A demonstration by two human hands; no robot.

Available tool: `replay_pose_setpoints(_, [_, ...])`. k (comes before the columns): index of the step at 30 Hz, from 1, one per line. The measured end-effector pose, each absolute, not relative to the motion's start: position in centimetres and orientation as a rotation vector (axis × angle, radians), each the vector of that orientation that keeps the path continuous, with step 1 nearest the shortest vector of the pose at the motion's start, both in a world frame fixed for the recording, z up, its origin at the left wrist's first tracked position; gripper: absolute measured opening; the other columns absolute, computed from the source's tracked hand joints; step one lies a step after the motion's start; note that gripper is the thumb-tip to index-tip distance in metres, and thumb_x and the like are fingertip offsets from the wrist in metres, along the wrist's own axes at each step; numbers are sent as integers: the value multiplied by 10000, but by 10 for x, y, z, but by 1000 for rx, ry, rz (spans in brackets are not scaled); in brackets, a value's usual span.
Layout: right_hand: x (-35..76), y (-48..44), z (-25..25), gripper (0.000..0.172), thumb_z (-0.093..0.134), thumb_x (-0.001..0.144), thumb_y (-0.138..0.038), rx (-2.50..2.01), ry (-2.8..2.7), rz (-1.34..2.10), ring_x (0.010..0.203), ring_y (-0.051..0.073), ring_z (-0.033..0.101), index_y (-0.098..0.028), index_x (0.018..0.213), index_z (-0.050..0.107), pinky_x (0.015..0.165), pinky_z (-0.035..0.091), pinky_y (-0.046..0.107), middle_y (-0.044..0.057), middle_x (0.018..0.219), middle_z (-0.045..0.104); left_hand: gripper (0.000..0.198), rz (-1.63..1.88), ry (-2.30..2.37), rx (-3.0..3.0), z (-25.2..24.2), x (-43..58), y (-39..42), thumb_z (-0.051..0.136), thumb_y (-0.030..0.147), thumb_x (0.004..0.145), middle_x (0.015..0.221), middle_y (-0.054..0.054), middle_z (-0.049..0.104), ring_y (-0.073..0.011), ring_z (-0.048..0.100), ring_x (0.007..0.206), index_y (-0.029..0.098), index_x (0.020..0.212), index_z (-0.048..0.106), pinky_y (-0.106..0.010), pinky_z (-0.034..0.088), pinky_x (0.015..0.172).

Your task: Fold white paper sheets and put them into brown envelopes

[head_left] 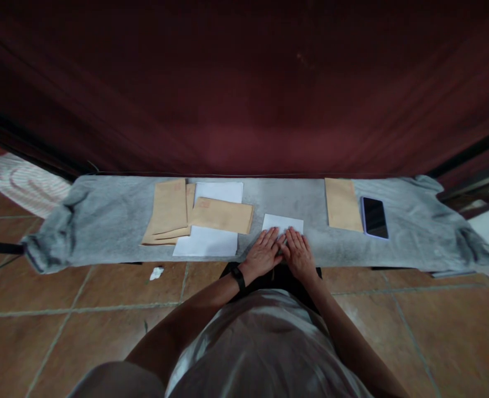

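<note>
Partly beneath the fingers (296, 239) lies a small white paper (284, 221).

From afar, I view a white rectangular paper (282, 221) lying flat, partly hidden, toward the grey-covered bench's (107, 226) near edge.

Dim overall; red backdrop (244, 94) beyond hands (263, 254) (298, 257) falls to near black at top. Wide-angle stretch and softness well left and right of them.

Both hands (263, 254) (300, 256) flat, close together
</note>
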State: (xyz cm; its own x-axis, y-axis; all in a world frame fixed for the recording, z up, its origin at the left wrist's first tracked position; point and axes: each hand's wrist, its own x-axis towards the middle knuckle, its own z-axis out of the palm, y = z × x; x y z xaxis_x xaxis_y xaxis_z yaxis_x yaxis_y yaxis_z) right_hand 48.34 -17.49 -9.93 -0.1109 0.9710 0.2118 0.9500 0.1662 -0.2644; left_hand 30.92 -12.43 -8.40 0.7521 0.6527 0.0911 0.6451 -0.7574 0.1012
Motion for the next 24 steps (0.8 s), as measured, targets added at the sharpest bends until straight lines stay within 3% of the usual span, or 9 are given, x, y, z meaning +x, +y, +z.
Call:
replay_pose_setpoints(11, [515, -196, -107, 613, 221, 1079, -458, -1964, -1972, 20, 1501, 303, 318, -139, 1597, 291, 1210, 230, 524, 164, 1604, 391, 697, 196, 1070, 2868, -81, 310, -125, 444, 547, 1007, 1651, -171, 293, -276, 241, 1545, 153, 1571, 329, -469, 188, 1258])
replay_pose_setpoints(16, [509, -184, -100, 632, 203, 1080, -452, -1956, -1909, 41, 1500, 319, 317, -68, 1558, 354, 1196, 264, 533, 213, 1581, 409, 700, 226, 1076, 2875, -82, 309, -125, 474, 511, 999, 1649, -189, 290, -307, 243, 1542, 139, 1573, 324, -478, 199, 1253])
replay_pose_setpoints(21, [481, -153, -85, 535, 253, 1079, -390, -1826, -2023, 227, 1481, 279, 367, -161, 1519, 453, 1202, 283, 507, 134, 1575, 450, 667, 223, 1034, 2878, -86, 310, -121, 522, 426, 987, 1624, -208, 335, -307, 273, 1531, 120, 1554, 351, -511, 227, 1241])
replay_pose_setpoints(24, [464, -135, -79, 511, 254, 1081, -361, -1779, -2114, 328, 1472, 263, 382, -153, 1459, 529, 1214, 272, 495, 116, 1565, 468, 616, 212, 998, 2887, -89, 310, -120, 533, 373, 982, 1575, -201, 424, -308, 318, 1511, 131, 1532, 398, -542, 224, 1238])
